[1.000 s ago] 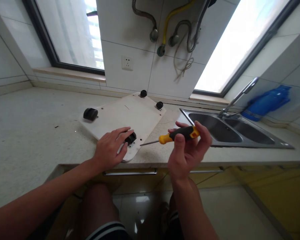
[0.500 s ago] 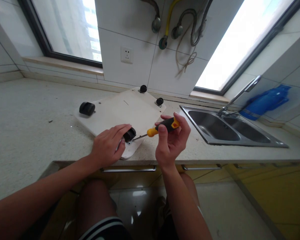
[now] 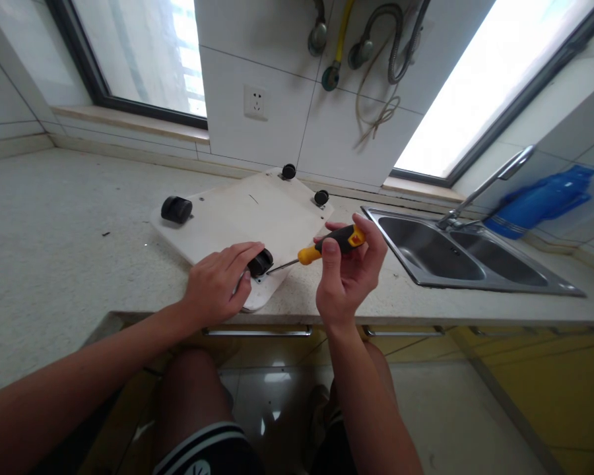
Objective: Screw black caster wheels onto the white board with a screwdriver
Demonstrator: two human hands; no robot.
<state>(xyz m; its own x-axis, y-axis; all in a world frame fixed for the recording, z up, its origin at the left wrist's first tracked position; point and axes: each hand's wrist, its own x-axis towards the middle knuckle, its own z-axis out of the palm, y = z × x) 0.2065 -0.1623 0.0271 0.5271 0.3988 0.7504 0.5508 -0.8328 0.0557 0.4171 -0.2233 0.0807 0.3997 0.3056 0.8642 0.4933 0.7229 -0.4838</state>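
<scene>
A white board lies on the counter with black casters at its corners. My left hand is closed around the near caster, fingers over its top and thumb at its side. In my right hand is a black and yellow screwdriver, slanting down to the left. Its tip meets the metal plate at the foot of that caster; the screw there is too small to make out. The other casters stand at the left corner, the back corner and the right corner.
To the right is a steel double sink with a faucet, and a blue bag-like item beside it. The counter's front edge runs close to the board. A wall socket and hoses are behind.
The whole view has shifted slightly. Both hands keep their places on the caster and screwdriver, and the right-hand fingers have shifted a little on the handle.
</scene>
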